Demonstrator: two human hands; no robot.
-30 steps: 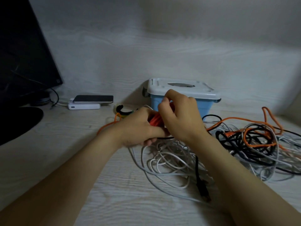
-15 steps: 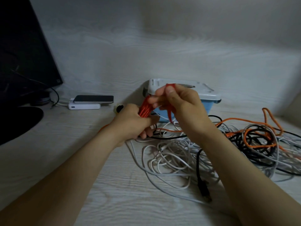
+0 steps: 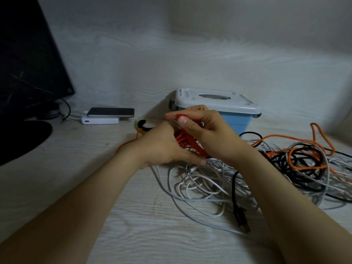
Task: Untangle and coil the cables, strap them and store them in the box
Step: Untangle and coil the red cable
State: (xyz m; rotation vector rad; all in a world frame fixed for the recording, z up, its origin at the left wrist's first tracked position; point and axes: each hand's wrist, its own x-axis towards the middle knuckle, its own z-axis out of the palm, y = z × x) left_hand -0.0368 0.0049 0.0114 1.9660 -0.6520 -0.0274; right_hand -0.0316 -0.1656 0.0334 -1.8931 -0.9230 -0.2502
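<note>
A phone lies on a white power bank at ten o'clock from the hands. The left hand grips a coiled red cable above the tabletop. The right hand pinches a strand at the coil's twelve o'clock. The lidded blue box stands at one o'clock and the tangled cables lie at four.

One box, one phone, one monitor
</note>
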